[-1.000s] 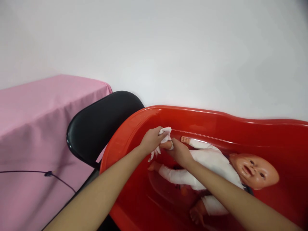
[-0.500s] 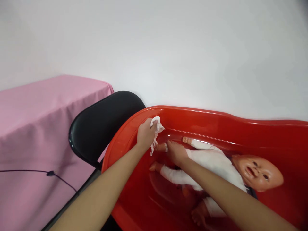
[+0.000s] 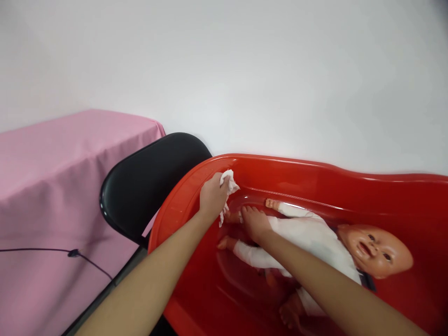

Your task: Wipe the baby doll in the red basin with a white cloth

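Cloth [image 3: 231,183] in left hand [image 3: 213,193] has moved farther from right hand [image 3: 257,224].

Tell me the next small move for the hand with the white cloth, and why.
I'd probably ease the left hand slightly toward the right hand, bringing the white cloth over the doll's nearest foot: the cloth hangs from the left hand close to that foot, and the right hand is at its ankle.
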Motion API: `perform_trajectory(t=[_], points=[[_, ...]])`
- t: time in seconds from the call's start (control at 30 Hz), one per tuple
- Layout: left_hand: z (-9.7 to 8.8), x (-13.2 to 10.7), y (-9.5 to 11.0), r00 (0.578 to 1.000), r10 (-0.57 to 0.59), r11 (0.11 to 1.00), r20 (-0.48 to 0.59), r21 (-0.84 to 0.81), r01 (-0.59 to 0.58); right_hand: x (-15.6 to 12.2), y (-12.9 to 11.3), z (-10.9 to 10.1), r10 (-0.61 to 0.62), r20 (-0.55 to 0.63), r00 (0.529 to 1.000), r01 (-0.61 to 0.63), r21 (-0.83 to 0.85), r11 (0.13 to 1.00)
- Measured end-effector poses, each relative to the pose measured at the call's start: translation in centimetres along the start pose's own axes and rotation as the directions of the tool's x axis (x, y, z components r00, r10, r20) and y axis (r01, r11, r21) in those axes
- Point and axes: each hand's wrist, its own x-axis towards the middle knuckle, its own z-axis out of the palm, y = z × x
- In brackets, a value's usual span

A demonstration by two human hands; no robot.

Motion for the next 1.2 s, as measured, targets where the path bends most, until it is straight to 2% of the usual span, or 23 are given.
perform_trajectory(t=[0.57,0.83,0.93,1.03,1.13,1.2], points=[[0.1,0.1,-0.2,1.0,-0.008,0.998,-0.005,0.067,0.008,-0.2,0.0,1.7,-0.093,-0.067,0.993,0.082,-0.155,0.984],[0.2,0.3,-0.3,1.0,-0.002,0.997,-0.021,0.077,0.003,-0.8,-0.4,0.7,-0.139,-0.073,0.988,0.123,-0.197,0.973],[0.2,0.3,-0.4,1.0,0.008,0.997,-0.019,0.079,-0.007,-2.2,-1.2,-0.2,-0.192,-0.107,0.976,0.17,-0.186,0.968],[0.2,0.2,-0.4,1.0,-0.002,0.998,-0.003,0.066,0.003,-4.7,-2.8,-0.7,-0.282,-0.119,0.952,0.26,-0.172,0.95],[0.1,0.1,-0.3,1.0,-0.01,0.998,0.005,0.068,0.01,-7.3,-4.7,0.0,-0.355,-0.04,0.934,0.348,-0.13,0.929],[0.1,0.2,-0.2,1.0,-0.004,0.997,0.0,0.081,0.004,-8.4,-5.7,1.1,-0.341,0.019,0.94,0.341,-0.112,0.933]])
